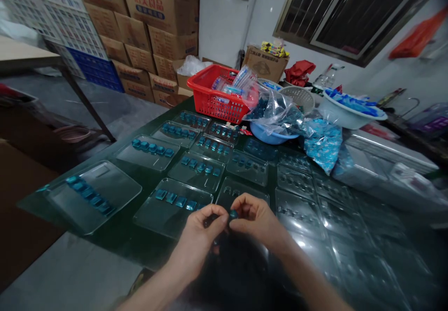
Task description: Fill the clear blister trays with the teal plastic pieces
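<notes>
My left hand (pixel 200 231) and my right hand (pixel 255 218) meet low in the middle of the view, fingers curled in a pinch. Between their fingertips sits a small blue piece (pixel 233 214); both hands touch it. They hover over a clear plastic tray (pixel 235 192) whose slots look bare. Just left of them lies another clear tray (pixel 168 208) with a row of blue pieces (pixel 177 200). More filled trays (pixel 198 169) spread across the dark green table (pixel 147 248) toward the far side.
A red basket (pixel 216 100) with packets stands at the back. Beside it are a blue bowl (pixel 271 136) under clear bags, a white basin (pixel 350 113) of blue items and a blue-speckled bag (pixel 324 143). Unfilled trays (pixel 297 213) lie at right. Cardboard boxes (pixel 154 17) are stacked behind.
</notes>
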A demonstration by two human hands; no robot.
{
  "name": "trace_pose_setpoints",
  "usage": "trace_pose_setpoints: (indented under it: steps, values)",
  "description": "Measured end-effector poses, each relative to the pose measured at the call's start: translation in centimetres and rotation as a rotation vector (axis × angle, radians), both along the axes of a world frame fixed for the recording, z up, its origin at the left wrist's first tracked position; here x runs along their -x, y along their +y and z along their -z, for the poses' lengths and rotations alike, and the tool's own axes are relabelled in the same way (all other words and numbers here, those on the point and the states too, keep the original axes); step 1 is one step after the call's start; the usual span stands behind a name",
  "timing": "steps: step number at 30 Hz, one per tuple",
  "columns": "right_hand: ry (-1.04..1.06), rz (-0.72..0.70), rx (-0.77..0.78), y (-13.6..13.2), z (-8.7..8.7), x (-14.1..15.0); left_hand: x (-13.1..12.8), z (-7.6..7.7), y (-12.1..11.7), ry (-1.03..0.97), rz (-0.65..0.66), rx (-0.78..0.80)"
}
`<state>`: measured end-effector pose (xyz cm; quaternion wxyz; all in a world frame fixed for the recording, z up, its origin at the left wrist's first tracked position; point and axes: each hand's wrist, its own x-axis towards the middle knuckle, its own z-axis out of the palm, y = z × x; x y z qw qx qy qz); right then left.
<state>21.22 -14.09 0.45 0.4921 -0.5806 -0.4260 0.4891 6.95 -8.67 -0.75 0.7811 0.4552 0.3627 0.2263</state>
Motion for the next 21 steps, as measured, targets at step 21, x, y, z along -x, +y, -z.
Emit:
trace_pose_setpoints:
  steps: [21]
  values:
    - [0.241, 0.076, 0.045, -0.8, 1.0, 0.6, -0.1, -0.6, -0.4, -0.086, 0.045, 0.069]
